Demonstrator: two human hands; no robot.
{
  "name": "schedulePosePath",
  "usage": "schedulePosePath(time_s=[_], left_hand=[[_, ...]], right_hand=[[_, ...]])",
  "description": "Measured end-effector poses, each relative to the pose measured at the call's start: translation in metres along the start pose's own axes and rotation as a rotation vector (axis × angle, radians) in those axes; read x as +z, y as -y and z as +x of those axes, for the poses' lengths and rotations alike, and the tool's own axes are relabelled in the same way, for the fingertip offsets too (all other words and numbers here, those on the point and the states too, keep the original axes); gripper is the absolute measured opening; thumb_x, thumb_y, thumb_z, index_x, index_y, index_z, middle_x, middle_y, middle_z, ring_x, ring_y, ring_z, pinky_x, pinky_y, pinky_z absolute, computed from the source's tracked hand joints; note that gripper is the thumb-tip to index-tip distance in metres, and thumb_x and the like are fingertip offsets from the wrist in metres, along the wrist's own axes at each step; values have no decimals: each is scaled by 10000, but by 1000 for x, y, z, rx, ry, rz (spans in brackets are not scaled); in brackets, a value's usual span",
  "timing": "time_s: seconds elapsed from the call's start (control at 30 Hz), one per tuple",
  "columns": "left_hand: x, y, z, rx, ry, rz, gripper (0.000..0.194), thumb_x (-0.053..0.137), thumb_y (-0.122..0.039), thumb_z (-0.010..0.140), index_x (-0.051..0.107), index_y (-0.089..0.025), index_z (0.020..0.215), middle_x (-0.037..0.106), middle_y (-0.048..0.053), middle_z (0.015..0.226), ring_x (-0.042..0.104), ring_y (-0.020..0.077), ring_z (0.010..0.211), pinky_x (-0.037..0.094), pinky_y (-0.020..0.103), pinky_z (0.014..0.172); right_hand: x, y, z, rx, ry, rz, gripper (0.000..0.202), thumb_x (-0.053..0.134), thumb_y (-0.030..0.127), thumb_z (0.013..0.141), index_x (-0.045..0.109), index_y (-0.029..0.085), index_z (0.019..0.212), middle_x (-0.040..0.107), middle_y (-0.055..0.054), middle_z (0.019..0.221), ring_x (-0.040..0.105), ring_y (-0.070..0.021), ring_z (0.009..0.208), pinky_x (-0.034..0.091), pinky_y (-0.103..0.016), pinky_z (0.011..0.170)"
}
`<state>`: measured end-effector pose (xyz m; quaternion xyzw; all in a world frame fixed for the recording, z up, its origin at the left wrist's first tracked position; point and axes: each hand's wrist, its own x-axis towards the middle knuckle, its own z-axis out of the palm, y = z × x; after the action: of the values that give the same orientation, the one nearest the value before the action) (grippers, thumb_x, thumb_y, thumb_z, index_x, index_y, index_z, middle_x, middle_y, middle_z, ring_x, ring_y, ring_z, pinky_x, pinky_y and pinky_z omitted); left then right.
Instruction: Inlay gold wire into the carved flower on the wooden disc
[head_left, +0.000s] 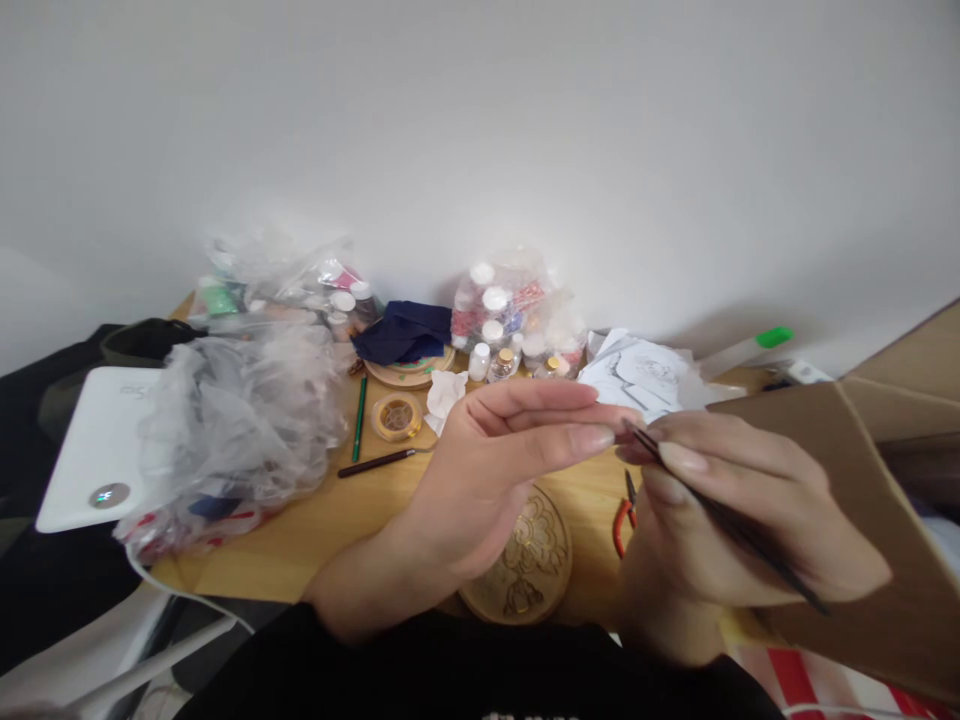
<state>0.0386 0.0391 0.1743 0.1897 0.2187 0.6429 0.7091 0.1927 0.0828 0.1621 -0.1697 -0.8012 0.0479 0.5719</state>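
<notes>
Dark slim pointed tweezers (739, 528) lie right of centre in the frame, raised above the table (592, 500) in the right hand (772, 510). Right grip: thumb and fingers clamped on the shaft, fairly near the pointed end. Long axis runs diagonally, points toward the middle of the frame, back end sticking out past the hand toward lower right.

Key relation: tips lead away from the right grip, up and leftward, and end at the fingertips of the left hand (502, 450). Tips and fingertips appear to meet; actual contact too small to confirm. Left hand reaches in from lower centre, fingers stretched toward the right of the frame, thumb and forefinger close to each other. Cannot tell whether something tiny sits between them, nor whether the two prongs of the tweezers touch. Right hand holds the tool; left is nearest its working end.

Below, partly covered by the left wrist: a round wooden disc with a flower pattern in raised or gold-toned lines (551, 560), lower centre, well apart from the tips. Orange-handled pliers (620, 525) rest just beside the right forearm. Left of the hands, on the table: a clear round spool of gold-coloured wire (397, 417) and a dark-handled slim tool (379, 463).
</notes>
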Motion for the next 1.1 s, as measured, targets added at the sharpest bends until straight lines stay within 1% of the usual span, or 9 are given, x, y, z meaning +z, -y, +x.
schedulePosePath(time_s=[0.17,0.27,0.37,0.43,0.53,0.67,0.8,0.93,1.1], left_hand=[[-1,0,0,3,7,12,192,867,-151,660,770,-287,755,781,-78,777,759,136,823,576,234,872],[0,1,0,4,4,8,204,864,-144,655,772,-303,743,781,-87,771,758,127,809,587,226,859],[3,1,0,-6,5,-17,195,857,-135,649,773,-293,726,780,-86,751,754,100,784,584,166,830],[4,0,0,-11,17,-31,181,857,-139,657,773,-283,727,781,-80,742,748,82,767,579,140,823],[4,-1,0,0,23,-19,180,866,-159,667,768,-292,740,780,-81,744,751,98,770,594,192,860],[3,-2,-1,9,33,-17,172,863,-169,682,769,-291,759,780,-82,755,750,97,774,593,212,875],[2,-1,0,-4,24,-4,182,874,-180,668,766,-299,754,779,-83,763,752,109,787,591,209,877],[2,0,0,-12,24,11,187,894,-208,652,767,-307,747,782,-90,772,750,96,793,590,173,859],[1,0,1,-7,10,15,212,900,-198,622,773,-315,743,783,-97,774,756,109,802,594,155,842]], right_hand=[[-4,3,1,4,30,-41,350,731,99,812,716,240,1132,764,-22,955,731,-191,758,645,-321,622],[-9,12,3,91,108,-32,356,729,66,799,720,225,1118,760,-27,987,733,-195,800,650,-326,659],[-9,18,4,165,97,-22,376,714,14,790,723,211,1110,754,-22,971,726,-186,835,644,-313,703],[-9,16,3,142,52,-30,418,709,1,787,713,210,1150,750,-19,966,721,-181,842,638,-301,699],[-11,9,2,7,26,-9,457,710,16,798,690,195,1218,747,-21,970,713,-152,812,626,-263,674],[-16,8,2,94,102,-3,526,738,-16,757,676,195,1235,739,-30,1031,707,-146,860,624,-275,746],[-12,12,5,76,97,55,426,729,-17,761,704,162,1146,742,-34,981,704,-148,852,619,-276,734],[-5,16,8,119,51,24,326,705,2,789,725,189,1055,745,-21,923,698,-156,806,617,-281,675],[-5,16,9,127,108,18,317,699,16,800,721,206,1053,740,-23,932,705,-164,796,617,-284,669]])
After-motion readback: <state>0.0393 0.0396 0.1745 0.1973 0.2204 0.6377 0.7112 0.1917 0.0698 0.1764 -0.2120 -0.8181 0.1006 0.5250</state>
